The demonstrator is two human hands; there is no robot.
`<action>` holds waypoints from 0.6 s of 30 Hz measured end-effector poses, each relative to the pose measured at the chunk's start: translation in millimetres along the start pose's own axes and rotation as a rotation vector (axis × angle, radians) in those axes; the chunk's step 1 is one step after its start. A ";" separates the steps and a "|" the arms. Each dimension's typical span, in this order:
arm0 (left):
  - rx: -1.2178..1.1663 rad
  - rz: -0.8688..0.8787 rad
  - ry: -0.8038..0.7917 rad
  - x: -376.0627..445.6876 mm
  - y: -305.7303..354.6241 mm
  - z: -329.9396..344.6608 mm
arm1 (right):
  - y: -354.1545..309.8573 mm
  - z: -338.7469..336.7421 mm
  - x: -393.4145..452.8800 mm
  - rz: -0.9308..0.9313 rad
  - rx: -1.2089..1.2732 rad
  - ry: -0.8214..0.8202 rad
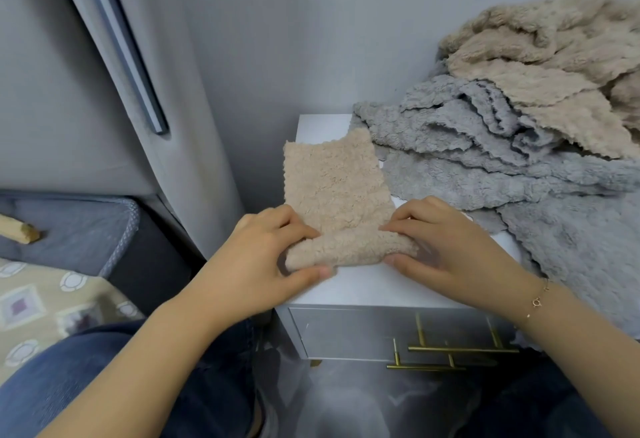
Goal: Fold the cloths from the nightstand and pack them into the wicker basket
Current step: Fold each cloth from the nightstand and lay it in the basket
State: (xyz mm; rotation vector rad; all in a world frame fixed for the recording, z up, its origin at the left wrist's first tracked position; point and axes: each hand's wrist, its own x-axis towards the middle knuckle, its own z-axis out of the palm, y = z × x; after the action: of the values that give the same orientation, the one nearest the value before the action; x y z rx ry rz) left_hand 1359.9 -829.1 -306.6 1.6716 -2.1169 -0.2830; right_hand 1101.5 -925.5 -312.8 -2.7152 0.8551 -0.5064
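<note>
At the bottom of the frame the person's knees in blue jeans (86, 368) face the white nightstand (363, 285), whose drawer front carries brass bar handles (460, 349) at lower right. On its top, in the centre of the frame, both hands work the near end of a small beige cloth (332, 188): the left hand (263, 254) pinches the rolled near-left corner between thumb and curled fingers, and the right hand (440, 243) pinches the near-right corner the same way, a thin bracelet (536, 300) on its wrist. The near edge looks turned up into a fold, so the step in hand seems to be bringing that edge over toward the far edge. To do it well, I would keep both corners level, lay the edges flush, then press the crease flat with the palms, since the fluffy pile will likely spring back. The far left part of the cloth overhangs the nightstand. Beyond, at right, lie a heap of grey cloths (485, 146) and, at upper right, beige ones (554, 56), not yet folded. No wicker basket is in view. No brand, label or writing can be read anywhere.
</note>
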 end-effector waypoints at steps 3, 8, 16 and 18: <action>-0.050 0.001 -0.111 -6.6 -4.1 -3.1 | -1.0 -4.4 -1.8 0.004 0.082 -0.027; -0.163 -0.065 -0.054 -6.7 -5.8 -0.7 | 1.8 -2.2 0.2 0.106 0.243 -0.036; -0.536 -0.420 0.009 1.4 -2.0 -2.9 | 1.1 -4.6 16.8 0.269 0.351 -0.062; -0.577 -0.492 0.025 2.9 -1.3 -0.9 | 1.8 -5.0 21.6 0.319 0.374 -0.069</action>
State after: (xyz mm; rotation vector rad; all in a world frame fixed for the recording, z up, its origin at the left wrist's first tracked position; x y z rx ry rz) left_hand 1360.9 -832.2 -305.8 1.7687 -1.3772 -0.9142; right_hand 1115.1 -940.3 -303.5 -2.1957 1.0330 -0.4478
